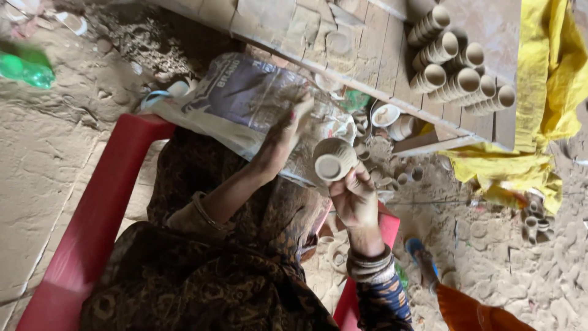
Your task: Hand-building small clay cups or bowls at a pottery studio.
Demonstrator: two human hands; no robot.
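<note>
Clay cup (334, 160), small and unfired, sits in the fingers of the right hand (354, 199), its open mouth turned toward the camera, just above the lap. That hand is closed round the cup's base. Just left of it, the left hand (288, 125) rests with loosely spread fingers on a printed plastic sack (245, 101), gripping nothing I can make out. Farther off to the right, stacked clay cups (456, 64) lie on a wooden board (380, 55), beside a yellow cloth (545, 92). A red chair arm (92, 220) runs along the near left.

Crumpled grey-blue printed plastic sack (245, 98) on the lap.
</note>
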